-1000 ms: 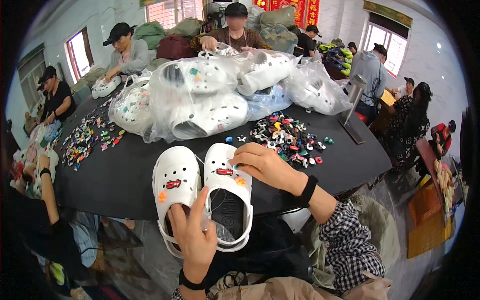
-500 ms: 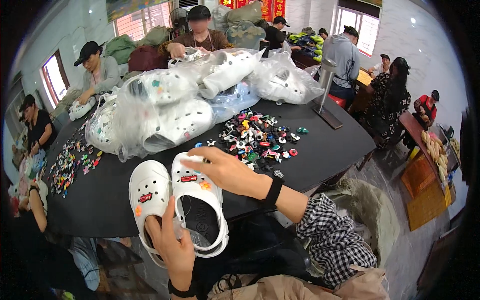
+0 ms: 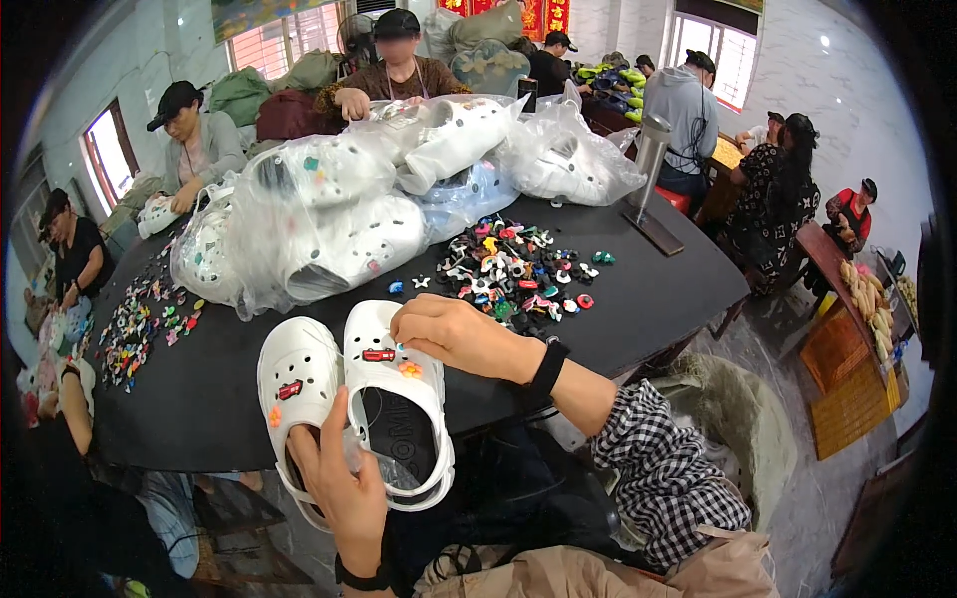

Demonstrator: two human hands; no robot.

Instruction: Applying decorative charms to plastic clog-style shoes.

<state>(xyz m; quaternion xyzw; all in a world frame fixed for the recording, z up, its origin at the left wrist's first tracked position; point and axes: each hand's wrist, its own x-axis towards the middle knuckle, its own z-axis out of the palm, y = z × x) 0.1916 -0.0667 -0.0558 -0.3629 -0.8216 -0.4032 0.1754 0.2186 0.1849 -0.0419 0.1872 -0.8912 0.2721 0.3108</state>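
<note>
Clogs (image 3: 354, 399), a white pair, lie side by side at the near edge of a round black tabletop (image 3: 638, 299), heels overhanging toward the wearer of the camera. The left hand (image 3: 344, 488) grips them from below, thumb up between the two shoes and fingers curled under the heel straps, closed around the pair. The right hand (image 3: 459, 334), wrist banded in black and sleeve in black-and-white check, rests on the toe of the right-hand clog, its fingertips pinched together against the upper; whether a charm sits between them cannot be told. A small red car charm (image 3: 378, 355) and an orange flower charm (image 3: 409, 370) are already set in that shoe, just beside the fingertips; the left-hand clog carries a red car charm (image 3: 290, 390) of its own and an orange piece near its outer edge. Beyond the right hand, a loose heap of coloured charms (image 3: 518, 274) is spread on the black surface. Clear plastic bags of white clogs (image 3: 329, 224) are piled at the middle of the tabletop. More charms (image 3: 140, 319) lie scattered along the left side, where other people sit at work around the far rim.
</note>
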